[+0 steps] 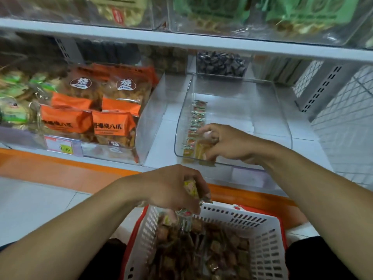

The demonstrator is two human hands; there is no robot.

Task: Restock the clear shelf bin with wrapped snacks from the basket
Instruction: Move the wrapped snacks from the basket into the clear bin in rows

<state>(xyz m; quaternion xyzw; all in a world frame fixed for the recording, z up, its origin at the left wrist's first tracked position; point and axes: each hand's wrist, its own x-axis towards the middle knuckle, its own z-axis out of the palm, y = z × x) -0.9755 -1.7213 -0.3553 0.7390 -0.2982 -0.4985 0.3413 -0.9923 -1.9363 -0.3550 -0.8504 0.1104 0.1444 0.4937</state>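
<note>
The right hand pinched glossy wrapped snacks inside the clear bin, while the left hand apparently gripped crinkly packets above the perforated white basket.

A white shelf runs across the top, with clear boxes of green bags on it. Under it, a lower shelf has an orange front edge. Orange snack bags sit on the left with a price tag. A white wire grid stands on the right. The floor has pale tiles.
</note>
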